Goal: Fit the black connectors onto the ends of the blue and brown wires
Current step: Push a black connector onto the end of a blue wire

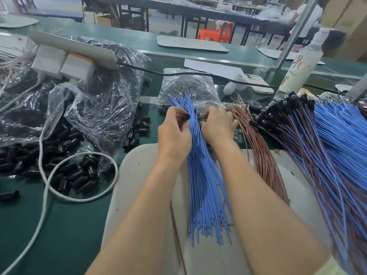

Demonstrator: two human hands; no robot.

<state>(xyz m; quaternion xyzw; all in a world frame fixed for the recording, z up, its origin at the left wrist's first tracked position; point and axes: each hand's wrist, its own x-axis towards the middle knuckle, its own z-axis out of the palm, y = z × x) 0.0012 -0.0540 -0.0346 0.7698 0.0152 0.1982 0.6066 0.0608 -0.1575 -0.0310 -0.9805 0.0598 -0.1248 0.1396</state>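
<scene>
Two hands meet mid-frame over the blue wires point(204, 185): the left hand point(174, 133) pinches a black connector point(186, 116); the right hand point(217, 126) curls at their tips, its grip hidden. Best to single out one tip, then push straight.

Light is bright and even; sharp near the fingers point(216, 114), glare on the plastic bag point(103, 108) left of them, blurred far behind.

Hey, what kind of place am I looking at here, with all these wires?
Probably a small factory assembly line for wiring: long green workbenches in rows, bundles of cut blue wires, bags and loose heaps of black connectors, and connector-tipped wires stacked at the right.
</scene>
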